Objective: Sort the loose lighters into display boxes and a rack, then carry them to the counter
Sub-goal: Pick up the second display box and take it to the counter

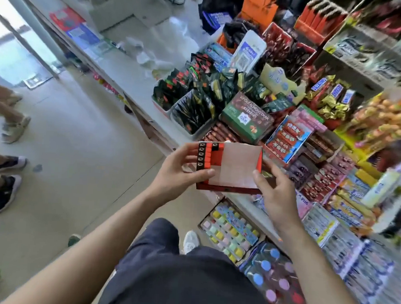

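Dark clothing (182, 284), bare forearms (110, 226), white sneaker (190, 241).

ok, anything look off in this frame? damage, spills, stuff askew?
Nothing damaged or spilled. The held display box is only part filled: red lighters are packed at its left end in uneven rows, the rest is bare pale floor. Crumpled white plastic bags lie loose on the counter behind.

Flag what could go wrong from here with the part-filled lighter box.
The lighters fill only the left end of the display box; the rest is empty, so a tilt could topple or slide them.
The left hand and right hand hold it in mid-air; a slip may scatter them.
Other people's feet are close on the left; a bump while carrying seems possible.
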{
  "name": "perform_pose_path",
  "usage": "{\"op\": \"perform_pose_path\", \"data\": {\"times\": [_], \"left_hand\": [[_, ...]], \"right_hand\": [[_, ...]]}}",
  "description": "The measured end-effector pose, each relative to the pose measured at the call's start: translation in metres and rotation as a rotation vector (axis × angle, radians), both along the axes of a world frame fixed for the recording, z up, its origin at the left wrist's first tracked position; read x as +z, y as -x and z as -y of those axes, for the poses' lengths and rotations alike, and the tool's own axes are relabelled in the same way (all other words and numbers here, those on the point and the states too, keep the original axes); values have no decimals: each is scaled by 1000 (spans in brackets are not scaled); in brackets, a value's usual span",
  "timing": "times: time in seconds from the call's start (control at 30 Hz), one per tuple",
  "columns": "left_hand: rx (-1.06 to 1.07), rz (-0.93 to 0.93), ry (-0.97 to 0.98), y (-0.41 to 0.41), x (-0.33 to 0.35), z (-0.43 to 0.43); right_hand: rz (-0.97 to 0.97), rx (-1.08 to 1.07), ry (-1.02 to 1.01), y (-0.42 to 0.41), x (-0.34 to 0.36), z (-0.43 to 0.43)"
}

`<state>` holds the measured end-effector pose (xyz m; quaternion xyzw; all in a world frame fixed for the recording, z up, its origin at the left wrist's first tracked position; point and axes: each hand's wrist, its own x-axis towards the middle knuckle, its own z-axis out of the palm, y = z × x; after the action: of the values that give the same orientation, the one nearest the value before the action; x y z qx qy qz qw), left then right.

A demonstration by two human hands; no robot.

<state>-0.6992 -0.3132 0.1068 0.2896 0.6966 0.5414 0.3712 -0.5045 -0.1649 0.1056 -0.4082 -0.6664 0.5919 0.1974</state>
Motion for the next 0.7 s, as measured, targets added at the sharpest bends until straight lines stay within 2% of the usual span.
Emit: {"op": "perform_pose_path", "data": {"times": [0.37, 0.57, 0.7], "left_hand": [[-310, -93, -111, 130, 28, -186], [-470, -204, -142, 201, 42, -294], [-475, -319, -170, 245, 44, -367]], "right_hand": [[125, -441, -300, 101, 38, -110], [226, -520, -343, 161, 48, -184], [252, -516, -338, 200, 50, -244]]}}
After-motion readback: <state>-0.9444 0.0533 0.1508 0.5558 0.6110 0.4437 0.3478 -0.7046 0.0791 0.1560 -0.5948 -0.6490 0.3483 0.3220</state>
